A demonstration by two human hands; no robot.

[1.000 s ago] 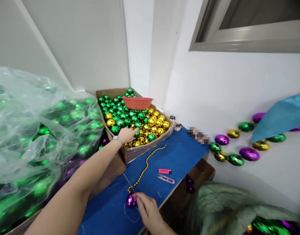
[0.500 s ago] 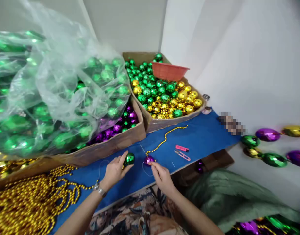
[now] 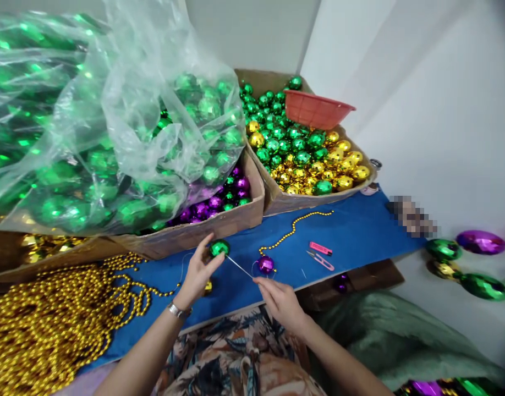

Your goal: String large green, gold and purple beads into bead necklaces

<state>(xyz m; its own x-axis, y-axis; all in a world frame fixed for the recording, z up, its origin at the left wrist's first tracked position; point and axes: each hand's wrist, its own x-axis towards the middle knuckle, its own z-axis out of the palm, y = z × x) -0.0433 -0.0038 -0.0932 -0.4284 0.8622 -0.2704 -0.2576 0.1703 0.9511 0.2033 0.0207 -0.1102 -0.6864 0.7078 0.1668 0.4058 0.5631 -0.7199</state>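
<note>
The left hand (image 3: 196,270) grips a green ball (image 3: 219,248) between thumb and fingers above the blue-covered table (image 3: 362,223). The right hand (image 3: 283,300) pinches a thin needle (image 3: 239,267) that points to the ball. A purple ball (image 3: 265,265) lies just beyond the right fingertips, near a gold bead strand (image 3: 294,224) and pink snips (image 3: 322,261).

Room between purple ball (image 3: 266,265) and pink snips (image 3: 324,262), cardboard box (image 3: 291,203) beyond.
</note>
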